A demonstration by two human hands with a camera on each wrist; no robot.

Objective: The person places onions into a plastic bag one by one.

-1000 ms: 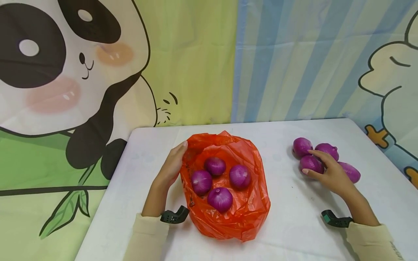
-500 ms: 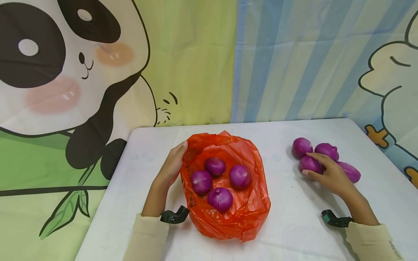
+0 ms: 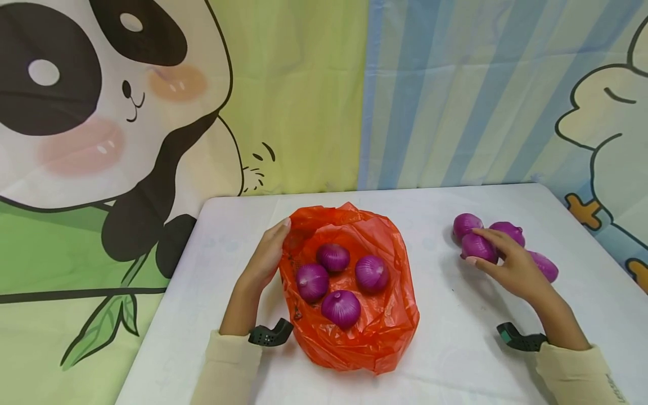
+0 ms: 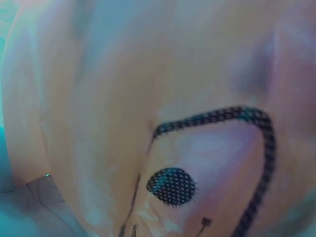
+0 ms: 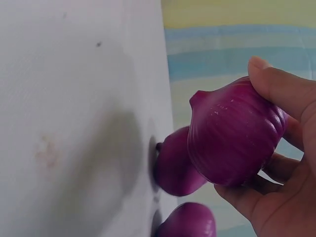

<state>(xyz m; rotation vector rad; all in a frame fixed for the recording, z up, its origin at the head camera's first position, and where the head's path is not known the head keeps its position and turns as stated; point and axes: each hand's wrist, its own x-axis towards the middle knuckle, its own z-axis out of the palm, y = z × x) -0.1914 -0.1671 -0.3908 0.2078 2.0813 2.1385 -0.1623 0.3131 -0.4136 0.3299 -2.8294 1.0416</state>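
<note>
My right hand [image 3: 513,264] grips a purple onion [image 3: 478,248] between thumb and fingers. In the right wrist view the held onion [image 5: 234,133] fills the grasp, with other onions [image 5: 180,168] behind it. Around it in the head view lie a back-left onion [image 3: 466,226], a back-right onion [image 3: 508,232] and a longer one [image 3: 545,266] on the right. My left hand [image 3: 268,253] touches the left side of a red plastic bag [image 3: 390,332] near its rim; its other fingers are hidden. Several purple onions [image 3: 341,309] sit inside the wide-mouthed bag.
Both hands work over a white-covered table [image 3: 435,349]. Its far edge runs close to a hanging cloth [image 3: 298,101] printed with a panda and stripes. A black wrist camera [image 3: 270,333] juts out between the left wrist and the bag.
My right hand has raised its onion slightly off the group and shifted it a little to the left and back. The left hand and the bag have stayed put.
</note>
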